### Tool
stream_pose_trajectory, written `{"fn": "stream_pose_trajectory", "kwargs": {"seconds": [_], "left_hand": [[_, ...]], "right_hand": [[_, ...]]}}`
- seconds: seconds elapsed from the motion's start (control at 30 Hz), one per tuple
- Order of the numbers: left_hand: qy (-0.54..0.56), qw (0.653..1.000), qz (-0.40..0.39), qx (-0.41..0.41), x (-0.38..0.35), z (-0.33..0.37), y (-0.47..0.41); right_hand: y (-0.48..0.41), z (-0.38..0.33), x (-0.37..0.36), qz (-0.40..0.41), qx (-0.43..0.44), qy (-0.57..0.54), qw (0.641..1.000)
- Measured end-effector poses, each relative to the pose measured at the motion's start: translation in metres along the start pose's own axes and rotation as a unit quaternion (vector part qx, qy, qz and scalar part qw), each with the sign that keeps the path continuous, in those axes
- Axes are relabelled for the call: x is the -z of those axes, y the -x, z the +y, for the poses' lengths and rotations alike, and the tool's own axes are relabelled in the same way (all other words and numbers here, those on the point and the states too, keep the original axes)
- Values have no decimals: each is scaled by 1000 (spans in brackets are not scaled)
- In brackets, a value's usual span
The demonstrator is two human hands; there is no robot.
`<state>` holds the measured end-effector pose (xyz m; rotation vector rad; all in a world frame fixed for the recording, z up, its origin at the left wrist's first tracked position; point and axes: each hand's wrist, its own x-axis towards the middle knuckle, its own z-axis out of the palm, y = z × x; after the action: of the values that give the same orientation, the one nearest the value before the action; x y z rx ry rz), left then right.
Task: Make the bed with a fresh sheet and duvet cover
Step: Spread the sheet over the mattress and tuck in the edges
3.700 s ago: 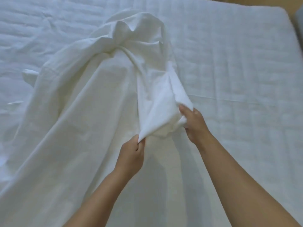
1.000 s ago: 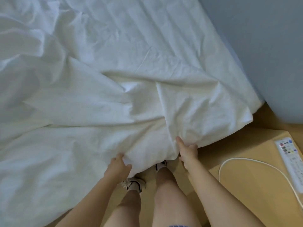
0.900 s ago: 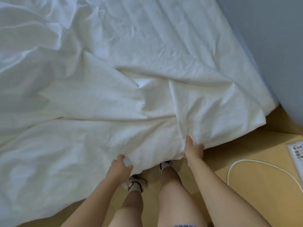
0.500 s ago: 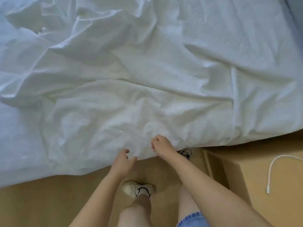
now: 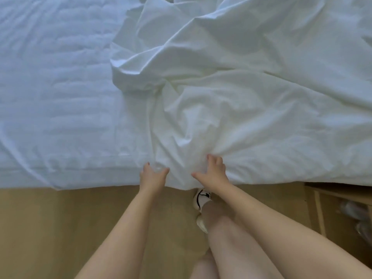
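Note:
A crumpled white sheet [image 5: 241,101] lies over the middle and right of the bed and hangs over the near edge. The quilted mattress [image 5: 50,87] shows at the left, with only thin fabric on it, if any. My left hand [image 5: 153,177] curls around a small bit of the sheet's hanging edge at the bed's side. About a hand's width to the right, my right hand [image 5: 214,172] clutches the sheet at the edge, with its thumb stretched left. Creases fan out from its fingertips.
Wooden floor [image 5: 60,228] runs along the near side of the bed. My legs and one foot in a white sock [image 5: 202,200] stand close to the bed. A wooden bedside shelf [image 5: 338,200] with something pale inside it sits at the right edge.
I have stepped left along the bed, so the wall and the cable are out of sight. Both hands have moved left along the sheet's edge and taken a new hold.

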<state>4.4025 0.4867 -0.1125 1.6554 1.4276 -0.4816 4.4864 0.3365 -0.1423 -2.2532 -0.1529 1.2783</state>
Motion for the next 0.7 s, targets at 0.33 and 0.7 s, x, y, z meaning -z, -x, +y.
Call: {"fn": "stream_pose_trajectory", "kwargs": {"seconds": [0.33, 0.7], "left_hand": [[74, 953, -295, -4, -15, 55, -67], [214, 904, -368, -43, 71, 63, -72]], "right_hand": [[-16, -52, -62, 59, -59, 38, 996], [-24, -114, -75, 256, -21, -38, 966]]}}
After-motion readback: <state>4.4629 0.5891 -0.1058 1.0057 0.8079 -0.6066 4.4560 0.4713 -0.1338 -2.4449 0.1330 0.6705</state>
